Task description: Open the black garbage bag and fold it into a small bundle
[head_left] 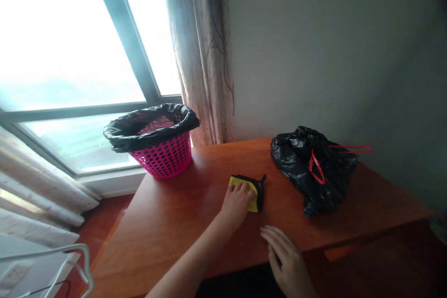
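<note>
My left hand is on a folded yellow cloth with black edging, its fingers bent over it and pressing it to the wooden table. A small black loop sticks out from the cloth's far corner. Close to the table's front edge is my right hand, holding nothing, with its fingers stretched out and the thumb apart. To the right lies a filled black garbage bag with red drawstrings.
A pink perforated basket lined with a black bag stands at the table's back left corner. Behind are a curtain, a window and a grey wall. White metal tubing shows at lower left.
</note>
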{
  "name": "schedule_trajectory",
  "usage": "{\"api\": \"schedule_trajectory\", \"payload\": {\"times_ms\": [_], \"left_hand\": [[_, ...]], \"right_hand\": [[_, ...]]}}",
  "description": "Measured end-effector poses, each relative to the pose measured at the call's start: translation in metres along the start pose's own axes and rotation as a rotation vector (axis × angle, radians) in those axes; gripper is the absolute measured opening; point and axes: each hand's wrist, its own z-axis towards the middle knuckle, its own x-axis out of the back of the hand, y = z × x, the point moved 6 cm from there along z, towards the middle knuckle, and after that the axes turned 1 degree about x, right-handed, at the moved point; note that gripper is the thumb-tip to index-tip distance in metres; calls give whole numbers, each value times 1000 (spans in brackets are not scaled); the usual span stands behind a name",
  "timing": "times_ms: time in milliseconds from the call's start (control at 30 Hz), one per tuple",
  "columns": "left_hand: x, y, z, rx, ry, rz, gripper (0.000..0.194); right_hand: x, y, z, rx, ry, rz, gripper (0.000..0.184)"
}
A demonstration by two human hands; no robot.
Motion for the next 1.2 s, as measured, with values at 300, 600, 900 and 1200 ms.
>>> {"api": "schedule_trajectory", "payload": {"times_ms": [300, 600, 900, 1200], "left_hand": [[48, -176, -154, 582, 199, 213, 24], [41, -245, -179, 644, 184, 300, 47], [46, -265, -181, 604, 186, 352, 48], [55, -251, -183, 497, 282, 358, 43]], "right_hand": [[-15, -7, -7, 91, 70, -153, 43], [-14, -8, -7, 149, 72, -180, 43], [-15, -10, -7, 205, 82, -200, 44], [-13, -10, -8, 167, 82, -172, 43]]}}
